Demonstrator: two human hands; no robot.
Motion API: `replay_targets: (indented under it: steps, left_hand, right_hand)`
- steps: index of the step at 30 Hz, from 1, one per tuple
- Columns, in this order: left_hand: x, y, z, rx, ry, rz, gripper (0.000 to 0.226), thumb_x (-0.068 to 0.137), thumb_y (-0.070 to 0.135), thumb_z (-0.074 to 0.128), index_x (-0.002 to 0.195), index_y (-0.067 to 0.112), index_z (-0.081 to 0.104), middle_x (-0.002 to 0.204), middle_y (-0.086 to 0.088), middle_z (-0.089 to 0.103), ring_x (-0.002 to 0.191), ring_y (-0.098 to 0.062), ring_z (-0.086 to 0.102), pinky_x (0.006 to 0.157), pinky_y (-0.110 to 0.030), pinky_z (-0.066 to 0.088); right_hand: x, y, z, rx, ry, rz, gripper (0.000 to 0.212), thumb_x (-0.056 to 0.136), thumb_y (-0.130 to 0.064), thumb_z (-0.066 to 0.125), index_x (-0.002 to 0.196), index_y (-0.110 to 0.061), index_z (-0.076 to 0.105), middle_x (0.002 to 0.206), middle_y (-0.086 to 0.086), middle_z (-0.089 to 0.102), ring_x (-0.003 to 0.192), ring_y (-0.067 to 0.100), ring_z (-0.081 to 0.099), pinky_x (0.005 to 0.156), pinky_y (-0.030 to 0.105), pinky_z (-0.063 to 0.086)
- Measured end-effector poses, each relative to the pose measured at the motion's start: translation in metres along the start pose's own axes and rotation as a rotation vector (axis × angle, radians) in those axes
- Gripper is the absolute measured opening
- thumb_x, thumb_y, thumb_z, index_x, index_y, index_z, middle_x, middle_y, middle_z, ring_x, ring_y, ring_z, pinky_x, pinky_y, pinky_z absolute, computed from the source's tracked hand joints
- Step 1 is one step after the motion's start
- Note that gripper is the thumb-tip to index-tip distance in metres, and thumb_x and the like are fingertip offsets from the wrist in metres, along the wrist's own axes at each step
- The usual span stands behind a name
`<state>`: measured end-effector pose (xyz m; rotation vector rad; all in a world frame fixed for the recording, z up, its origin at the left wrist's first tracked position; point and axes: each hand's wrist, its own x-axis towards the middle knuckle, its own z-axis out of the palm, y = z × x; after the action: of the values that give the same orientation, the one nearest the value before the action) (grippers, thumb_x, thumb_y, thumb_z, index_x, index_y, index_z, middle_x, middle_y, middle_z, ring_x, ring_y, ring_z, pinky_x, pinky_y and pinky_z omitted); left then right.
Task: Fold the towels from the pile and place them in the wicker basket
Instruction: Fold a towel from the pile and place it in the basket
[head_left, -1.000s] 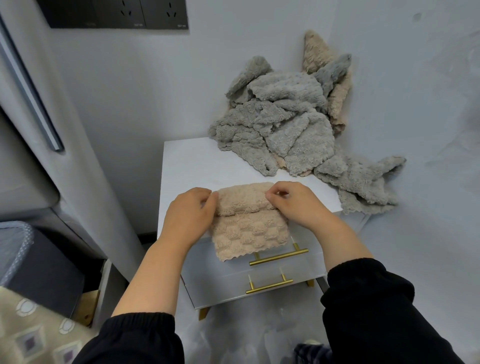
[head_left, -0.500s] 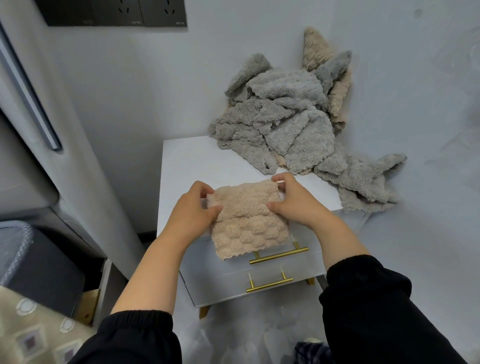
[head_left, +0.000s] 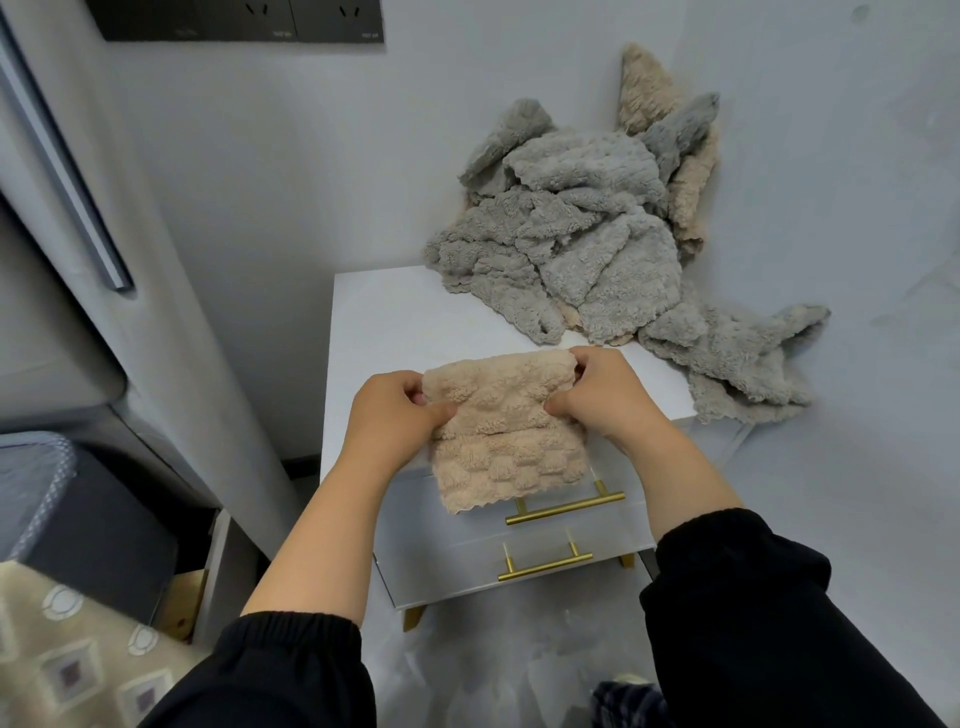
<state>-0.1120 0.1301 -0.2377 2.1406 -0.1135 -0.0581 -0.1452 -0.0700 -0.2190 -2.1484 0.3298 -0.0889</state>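
Beige towel held over the white cabinet

On the white two-drawer cabinet (head_left: 395, 317) lies a heap of grey and beige fluffy towels (head_left: 576, 244). At its front edge, the left hand (head_left: 389, 421) and right hand (head_left: 602, 395) pinch a folded beige fluffy towel (head_left: 498, 431) by its upper sides.

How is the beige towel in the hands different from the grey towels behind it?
The beige towel is folded into a neat rectangle; the grey towels lie crumpled. The beige towel is gripped by the left hand and right hand; the grey towels lie untouched, heaped on the cabinet. Both look fluffy and bumpy.
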Motion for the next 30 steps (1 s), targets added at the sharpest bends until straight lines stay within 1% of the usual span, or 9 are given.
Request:
replay_targets:
  steps: [3,8,11,15,18,21,23,26,30]
  left_hand:
    - [0.0,0.003,0.001,0.055,0.134,0.075,0.019,0.074,0.012,0.074,0.071,-0.001,0.059,0.068,-0.005,0.051,0.066,-0.019,0.044,0.058,-0.029,0.032]
    - [0.002,-0.002,0.006,0.156,0.28,0.166,0.012,0.077,0.012,0.068,0.077,0.013,0.056,0.087,0.001,0.052,0.094,-0.022,0.047,0.073,-0.029,0.032]
    - [0.003,-0.004,0.009,0.159,0.332,0.195,0.015,0.078,0.01,0.067,0.076,0.015,0.053,0.084,0.005,0.051,0.092,-0.02,0.046,0.073,-0.029,0.032]
    - [0.003,-0.006,0.008,0.123,0.381,0.233,0.016,0.078,0.004,0.064,0.079,0.016,0.053,0.085,0.004,0.052,0.086,-0.019,0.049,0.067,-0.024,0.028]
    - [0.002,-0.008,0.006,0.155,0.327,0.274,0.019,0.077,-0.002,0.059,0.08,0.016,0.053,0.086,0.003,0.054,0.086,-0.019,0.049,0.064,-0.022,0.026]
    - [0.003,-0.009,-0.004,0.208,0.167,0.276,0.023,0.077,-0.006,0.055,0.082,0.016,0.054,0.091,0.002,0.057,0.09,-0.018,0.049,0.063,-0.023,0.028]
    - [0.003,-0.01,-0.013,0.194,0.046,0.257,0.028,0.075,-0.01,0.05,0.084,0.016,0.058,0.097,0.003,0.059,0.097,-0.017,0.05,0.069,-0.02,0.033]
    - [-0.001,-0.008,-0.022,0.129,-0.026,0.225,0.035,0.077,-0.011,0.041,0.082,0.017,0.062,0.107,0.007,0.062,0.109,-0.013,0.049,0.085,-0.022,0.031]
    - [-0.006,0.0,-0.022,0.123,-0.091,0.218,0.023,0.091,0.015,0.053,0.07,0.016,0.062,0.109,0.01,0.063,0.109,-0.008,0.052,0.088,-0.022,0.031]
  right_hand:
    - [0.0,-0.002,0.001,0.01,0.048,-0.066,0.018,0.069,0.007,0.069,0.086,0.005,0.065,0.084,0.02,0.067,0.079,0.032,0.063,0.069,0.041,0.051]
    - [0.002,-0.001,0.006,0.037,0.108,-0.152,0.018,0.072,0.004,0.063,0.087,-0.005,0.066,0.078,0.007,0.063,0.065,0.015,0.055,0.059,0.026,0.041]
    - [0.003,-0.001,0.007,0.055,0.146,-0.17,0.02,0.076,0.002,0.059,0.088,-0.013,0.066,0.064,-0.006,0.055,0.046,0.0,0.046,0.047,0.015,0.034]
    - [0.002,-0.001,0.01,0.021,0.205,-0.202,0.029,0.078,0.003,0.057,0.086,-0.023,0.064,0.072,-0.001,0.062,0.055,0.005,0.051,0.049,0.017,0.039]
    - [0.0,0.003,0.013,-0.062,0.203,-0.198,0.028,0.079,0.003,0.057,0.087,-0.024,0.063,0.082,0.003,0.065,0.066,0.015,0.056,0.056,0.024,0.041]
    - [-0.002,0.004,0.005,-0.103,0.137,-0.207,0.025,0.077,0.002,0.058,0.083,-0.022,0.062,0.08,-0.003,0.063,0.072,0.015,0.056,0.058,0.019,0.041]
    - [-0.002,0.004,-0.002,-0.152,0.062,-0.212,0.025,0.076,0.001,0.061,0.083,-0.023,0.062,0.082,-0.007,0.062,0.078,0.012,0.058,0.059,0.011,0.04]
    - [-0.005,0.004,-0.011,-0.211,-0.078,-0.169,0.025,0.075,-0.005,0.07,0.089,-0.025,0.062,0.092,-0.006,0.059,0.09,0.014,0.056,0.063,0.015,0.039]
    - [-0.01,0.002,-0.021,-0.24,-0.261,-0.082,0.037,0.072,-0.034,0.08,0.101,-0.025,0.06,0.111,-0.007,0.056,0.107,0.01,0.052,0.082,0.024,0.04]
